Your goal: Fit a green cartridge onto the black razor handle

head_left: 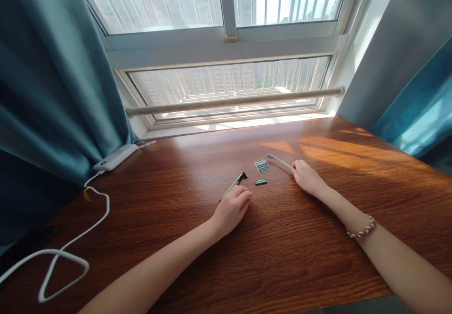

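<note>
Gripping one pale stick by its end: my right hand. Curled at one razor handle, hold I cannot tell: my left hand. Between, on desk: cartridge pack, loose cartridge.

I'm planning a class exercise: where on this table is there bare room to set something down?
The table is bare between the white cable and left hand, between the left forearm and right forearm, and right of the right hand. It's crowded between the hands, with the clear pack, green-and-black piece, black-headed tool and white stick.
</note>
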Tool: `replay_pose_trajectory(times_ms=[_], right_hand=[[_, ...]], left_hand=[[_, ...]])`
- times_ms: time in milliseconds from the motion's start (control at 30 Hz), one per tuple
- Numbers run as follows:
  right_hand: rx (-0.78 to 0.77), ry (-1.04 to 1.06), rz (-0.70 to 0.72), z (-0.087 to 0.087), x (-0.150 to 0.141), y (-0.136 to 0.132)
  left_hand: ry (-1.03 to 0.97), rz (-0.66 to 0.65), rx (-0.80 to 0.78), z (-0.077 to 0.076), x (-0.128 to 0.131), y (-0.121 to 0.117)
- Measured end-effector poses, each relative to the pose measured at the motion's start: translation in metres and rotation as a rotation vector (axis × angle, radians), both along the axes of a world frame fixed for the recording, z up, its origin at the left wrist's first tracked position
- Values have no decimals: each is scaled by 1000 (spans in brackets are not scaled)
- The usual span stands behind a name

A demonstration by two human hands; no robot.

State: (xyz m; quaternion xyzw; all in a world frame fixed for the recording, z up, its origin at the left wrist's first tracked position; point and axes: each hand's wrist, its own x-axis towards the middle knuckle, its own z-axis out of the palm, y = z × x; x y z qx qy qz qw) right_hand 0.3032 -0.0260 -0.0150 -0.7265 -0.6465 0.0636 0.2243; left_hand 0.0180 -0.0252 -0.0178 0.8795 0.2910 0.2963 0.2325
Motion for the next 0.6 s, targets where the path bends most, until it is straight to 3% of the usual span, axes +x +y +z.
replay_pose_trajectory(times_ms=[167, 433, 600], right_hand=[[78, 137, -82, 4, -4, 1], [123, 355, 14, 25, -32, -18], [66, 551, 59, 23, -44, -23]], left_hand=[[67, 94, -9, 0, 17, 5], [161, 320, 25, -4, 49, 20], [147, 331, -7, -8, 49, 25]])
